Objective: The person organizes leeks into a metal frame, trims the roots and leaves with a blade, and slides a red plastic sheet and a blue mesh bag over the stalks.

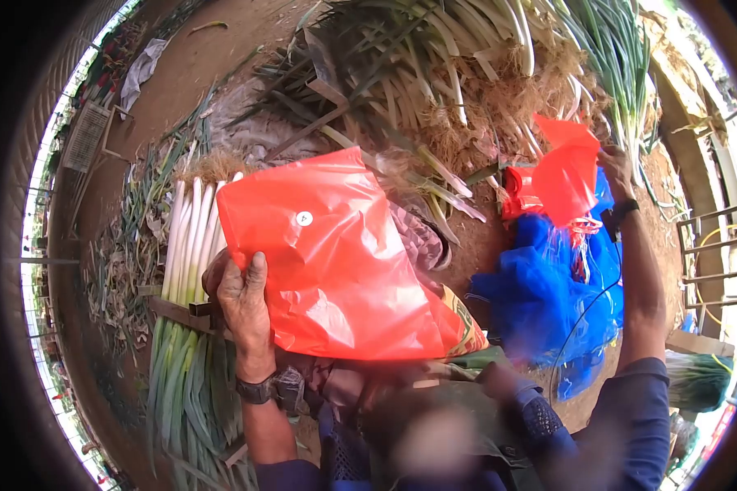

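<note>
My left hand (pixel 250 307) grips the left edge of a large red plastic sheet (pixel 344 270), thumb on the front and fingers hidden behind. A small round white sticker (pixel 304 218) marked 4 is on the sheet, which spreads over my lap. Out to the right, my right hand (pixel 618 172) pinches the edge of a smaller red plastic piece (pixel 569 172). Below that piece lie folded red plastic (pixel 522 192) and a heap of blue mesh netting (pixel 520 282). Left of my left hand, a bundle of leeks (pixel 190 233) rests on a wooden stand (pixel 184 315).
A big pile of leeks (pixel 434 74) with roots lies ahead, and more green-topped leeks (pixel 614 65) stand at its right. Loose leaf scraps (pixel 123 270) cover the ground at left. A metal rack (pixel 716 254) and another leek bundle (pixel 696 380) are at far right.
</note>
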The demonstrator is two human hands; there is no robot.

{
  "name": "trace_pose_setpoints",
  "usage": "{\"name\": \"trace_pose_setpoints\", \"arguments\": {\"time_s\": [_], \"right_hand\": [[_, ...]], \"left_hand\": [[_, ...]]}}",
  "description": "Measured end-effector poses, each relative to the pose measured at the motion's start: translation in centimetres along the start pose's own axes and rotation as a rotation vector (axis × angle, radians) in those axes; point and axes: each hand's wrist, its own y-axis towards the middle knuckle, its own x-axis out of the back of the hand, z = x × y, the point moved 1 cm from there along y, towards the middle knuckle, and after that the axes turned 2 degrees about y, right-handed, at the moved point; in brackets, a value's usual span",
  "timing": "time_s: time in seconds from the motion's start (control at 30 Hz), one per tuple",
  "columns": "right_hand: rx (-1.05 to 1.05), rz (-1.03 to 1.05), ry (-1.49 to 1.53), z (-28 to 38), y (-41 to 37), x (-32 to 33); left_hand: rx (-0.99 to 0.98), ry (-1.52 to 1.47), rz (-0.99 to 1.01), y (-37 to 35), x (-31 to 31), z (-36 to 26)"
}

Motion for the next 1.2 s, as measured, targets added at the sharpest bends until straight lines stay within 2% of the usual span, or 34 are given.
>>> {"name": "trace_pose_setpoints", "arguments": {"time_s": [0.03, 0.07, 0.1, 0.13, 0.17, 0.2, 0.23, 0.27, 0.3, 0.4, 0.47, 0.53, 0.6, 0.7, 0.73, 0.8, 0.83, 0.87, 0.93, 0.97, 1.0, 1.03, 1.07, 1.1, 1.13, 1.2], "right_hand": [[0.04, -0.013, -0.133, -2.6, 2.2, -1.3], [0.167, -0.153, -0.212, 1.7, -1.3, -2.8], [0.241, -0.052, -0.302, 5.0, -3.1, -4.8], [0.303, 0.042, -0.08, 4.2, -3.5, -8.0], [0.368, 0.238, 0.203, 3.0, -5.5, -11.8], [0.146, 0.547, 0.283, 13.8, -12.6, -11.2], [0.036, 0.668, 0.202, 16.5, -16.4, -12.3], [-0.002, 0.988, 0.408, 16.0, -18.4, -15.2], [0.008, 1.109, 0.643, 18.5, -22.2, -15.6], [-0.157, 1.368, 0.615, 24.3, -27.0, -15.6], [-0.015, 1.314, 0.74, 25.8, -28.4, -15.7], [-0.24, 1.416, 0.932, 25.7, -28.3, -15.9], [-0.26, 1.465, 1.142, 25.4, -28.0, -16.4], [-0.278, 1.453, 1.115, 25.2, -27.3, -14.8], [-0.268, 1.429, 1.11, 25.0, -27.5, -15.4], [-0.274, 1.071, 1.25, 23.8, -28.0, -18.3], [-0.351, 1.079, 1.255, 22.9, -28.4, -19.2], [-0.343, 1.069, 1.259, 22.4, -28.7, -19.5], [-0.572, 1.559, 1.435, 21.6, -30.2, -20.0], [-0.371, 1.634, 1.463, 23.2, -30.6, -18.5], [-0.368, 1.623, 1.464, 24.1, -30.9, -17.0], [-0.352, 1.526, 1.435, 24.6, -31.2, -15.3], [-0.341, 1.432, 1.41, 25.6, -31.6, -13.8], [-0.171, 1.494, 1.468, 27.9, -31.2, -11.8], [-0.171, 1.489, 1.47, 28.8, -30.6, -10.7], [-0.196, 1.445, 1.292, 29.6, -30.4, -9.1]], "left_hand": [[0.042, -0.036, -0.003, -0.2, -0.2, -0.3], [0.083, -0.073, -0.005, -0.3, -0.3, -0.5], [0.08, -0.077, -0.006, -0.4, -0.1, -0.6], [0.076, -0.004, -0.014, -0.5, -0.1, -0.6], [0.067, 0.061, -0.02, -0.4, -0.4, -0.7], [0.055, 0.041, -0.015, -0.4, -0.7, -0.9], [0.091, 0.036, -0.008, -0.4, -0.9, -1.2], [0.128, 0.034, -0.001, -0.5, -1.0, -1.4], [0.102, 0.128, 0.021, -0.4, -1.0, -1.7], [0.05, 0.029, 0.06, 0.0, -2.0, -3.3], [0.082, -0.013, 0.062, 0.2, -2.3, -3.0], [0.106, -0.071, 0.071, 0.6, -2.7, -2.8], [0.18, -0.02, 0.141, 0.8, -2.3, -3.2], [0.228, -0.17, 0.128, 0.8, -2.5, -3.6], [0.25, -0.198, 0.122, 0.9, -2.5, -3.6], [0.226, -0.239, 0.148, 1.0, -2.7, -4.1], [0.317, -0.169, 0.118, 0.7, -2.4, -5.3], [0.411, -0.094, 0.081, 0.5, -2.1, -6.2], [0.468, -0.056, 0.043, 0.3, -1.9, -5.9], [0.347, 0.044, 0.037, 0.5, -1.7, -4.9], [0.223, 0.139, 0.029, 0.6, -1.7, -4.5], [0.217, 0.134, 0.034, 0.7, -2.0, -6.2], [0.34, 0.268, 0.071, 1.0, -2.2, -9.1], [0.464, 0.406, 0.106, 0.9, -2.1, -10.5], [0.461, 0.406, 0.11, 0.9, -2.1, -9.7], [0.343, 0.039, 0.081, 0.9, -2.4, -7.1]]}}
